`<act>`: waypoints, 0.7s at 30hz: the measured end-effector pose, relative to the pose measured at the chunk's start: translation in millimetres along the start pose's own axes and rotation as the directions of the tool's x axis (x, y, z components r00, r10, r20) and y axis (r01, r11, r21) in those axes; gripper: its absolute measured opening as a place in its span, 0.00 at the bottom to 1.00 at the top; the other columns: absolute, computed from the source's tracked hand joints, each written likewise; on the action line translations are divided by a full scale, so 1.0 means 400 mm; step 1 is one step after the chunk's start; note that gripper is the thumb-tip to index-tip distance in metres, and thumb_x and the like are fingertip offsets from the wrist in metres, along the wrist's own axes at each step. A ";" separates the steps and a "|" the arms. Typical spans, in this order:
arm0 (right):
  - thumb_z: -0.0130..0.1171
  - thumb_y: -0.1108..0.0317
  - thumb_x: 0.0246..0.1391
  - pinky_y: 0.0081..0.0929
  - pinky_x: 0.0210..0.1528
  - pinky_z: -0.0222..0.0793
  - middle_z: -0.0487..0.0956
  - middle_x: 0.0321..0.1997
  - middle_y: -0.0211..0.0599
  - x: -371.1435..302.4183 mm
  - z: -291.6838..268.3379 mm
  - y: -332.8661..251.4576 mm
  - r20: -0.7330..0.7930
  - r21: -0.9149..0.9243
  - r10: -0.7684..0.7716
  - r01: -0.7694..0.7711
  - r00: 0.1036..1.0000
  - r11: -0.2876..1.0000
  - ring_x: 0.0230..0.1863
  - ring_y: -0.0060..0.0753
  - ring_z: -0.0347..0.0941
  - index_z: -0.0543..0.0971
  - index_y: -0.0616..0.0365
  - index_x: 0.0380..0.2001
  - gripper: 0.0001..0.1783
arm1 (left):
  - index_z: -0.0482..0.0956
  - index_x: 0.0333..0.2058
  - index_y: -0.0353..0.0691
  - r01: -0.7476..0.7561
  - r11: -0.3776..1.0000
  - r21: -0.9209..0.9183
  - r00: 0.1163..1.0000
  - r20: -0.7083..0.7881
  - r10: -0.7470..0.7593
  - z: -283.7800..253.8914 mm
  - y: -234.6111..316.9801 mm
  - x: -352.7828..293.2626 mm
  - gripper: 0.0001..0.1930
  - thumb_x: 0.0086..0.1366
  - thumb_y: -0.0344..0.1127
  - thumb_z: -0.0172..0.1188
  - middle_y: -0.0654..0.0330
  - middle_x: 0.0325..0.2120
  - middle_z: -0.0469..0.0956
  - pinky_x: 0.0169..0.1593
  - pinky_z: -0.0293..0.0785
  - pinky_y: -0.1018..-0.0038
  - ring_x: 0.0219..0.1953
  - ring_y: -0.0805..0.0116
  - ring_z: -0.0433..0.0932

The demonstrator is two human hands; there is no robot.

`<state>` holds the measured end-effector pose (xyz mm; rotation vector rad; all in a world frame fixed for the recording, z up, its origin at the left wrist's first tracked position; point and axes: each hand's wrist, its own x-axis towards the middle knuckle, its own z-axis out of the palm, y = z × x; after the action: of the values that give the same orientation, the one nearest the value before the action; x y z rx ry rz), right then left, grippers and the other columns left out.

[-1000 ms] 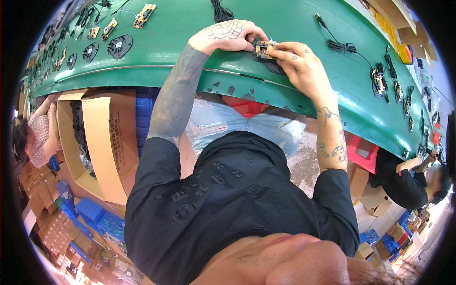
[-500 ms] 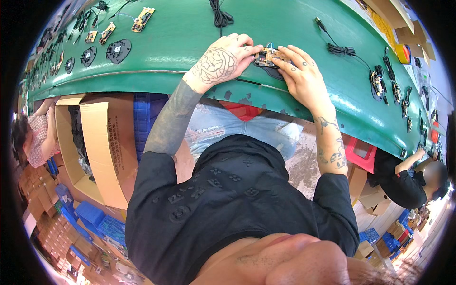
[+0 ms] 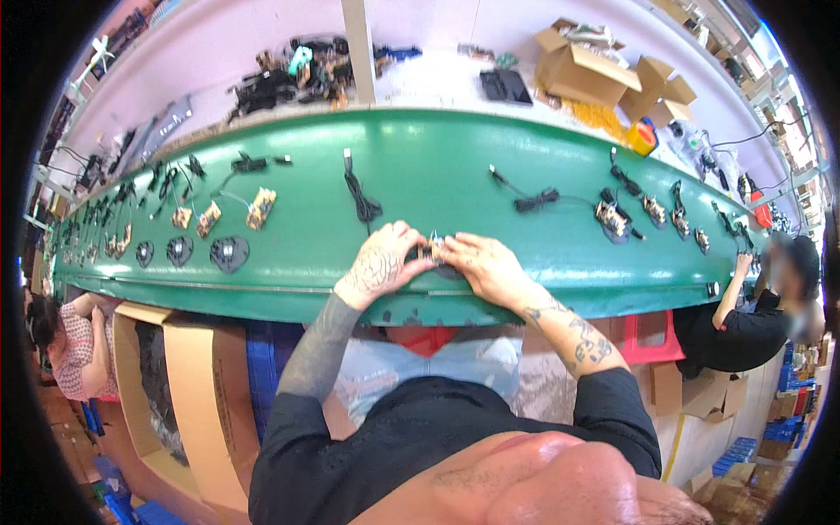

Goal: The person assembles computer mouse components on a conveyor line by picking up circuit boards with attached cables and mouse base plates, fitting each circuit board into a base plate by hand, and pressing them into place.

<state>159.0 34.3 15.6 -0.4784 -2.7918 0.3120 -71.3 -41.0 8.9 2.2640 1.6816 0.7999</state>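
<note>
Left hand [image 3: 376, 265], right hand [image 3: 492, 269]: fingers [image 3: 458, 245] around circuit board [image 3: 434, 249] | black cable [image 3: 361, 199] beyond | green bench [image 3: 437, 179] beneath

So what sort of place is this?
Probably an electronics assembly workshop or small factory: a long green work surface carries small circuit boards and bundled black cables spaced along it, and another person in black is farther along on the right.

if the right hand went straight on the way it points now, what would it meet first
The right hand would most likely meet the small tan circuit board first, since its fingertips seem to touch it; the left hand looks next in line, though depth is hard to judge.
</note>
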 end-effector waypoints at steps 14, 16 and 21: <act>0.54 0.44 0.60 0.43 0.69 0.56 0.65 0.69 0.45 -0.022 -0.019 -0.003 0.102 -0.038 0.003 0.001 0.995 0.999 0.71 0.49 0.57 0.63 0.52 0.67 0.38 | 0.77 0.42 0.45 0.091 0.995 -0.033 0.974 0.212 -0.082 -0.022 -0.016 0.041 0.20 0.58 0.51 0.66 0.54 0.39 0.72 0.50 0.72 0.61 0.45 0.53 0.74; 0.56 0.46 0.59 0.43 0.68 0.57 0.66 0.68 0.44 -0.023 -0.014 0.008 0.078 -0.026 0.008 -0.006 0.997 1.000 0.70 0.49 0.58 0.66 0.51 0.66 0.36 | 0.77 0.42 0.45 0.051 0.998 -0.035 0.982 0.183 -0.044 -0.020 -0.016 0.040 0.20 0.58 0.51 0.65 0.54 0.38 0.72 0.50 0.72 0.61 0.45 0.54 0.74; 0.58 0.56 0.59 0.41 0.65 0.63 0.73 0.62 0.42 -0.011 -0.004 0.035 -0.011 0.208 0.089 -0.085 0.996 0.974 0.66 0.47 0.65 0.74 0.52 0.58 0.25 | 0.78 0.43 0.43 0.061 0.998 -0.014 0.992 0.111 -0.059 -0.006 0.001 0.033 0.20 0.59 0.50 0.66 0.54 0.38 0.73 0.50 0.71 0.63 0.45 0.55 0.74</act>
<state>167.7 45.8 12.4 -0.5503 -2.6839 0.6080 -69.5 -29.1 15.2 2.1921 1.6772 0.6612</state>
